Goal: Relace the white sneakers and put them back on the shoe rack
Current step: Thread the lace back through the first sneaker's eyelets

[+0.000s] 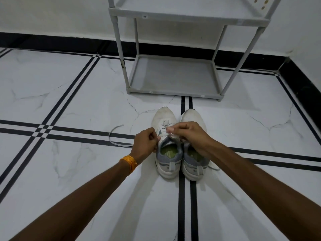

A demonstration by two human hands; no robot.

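Two white sneakers with grey heels stand side by side on the floor, toes pointing away from me. The left sneaker (165, 119) has a lace partly threaded through its front eyelets. My left hand (145, 142) pinches one lace end at the shoe's left side. My right hand (188, 134) grips the other lace end above the tongue and covers much of the right sneaker (192, 115). A loose white lace (114, 141) trails in a curve on the floor left of my left hand.
A grey shoe rack (173, 75) stands against the wall just beyond the sneakers, its bottom shelf and the shelf above bare. Black skirting runs along the walls, with a corner at the right. The floor is white marble tile with black stripes.
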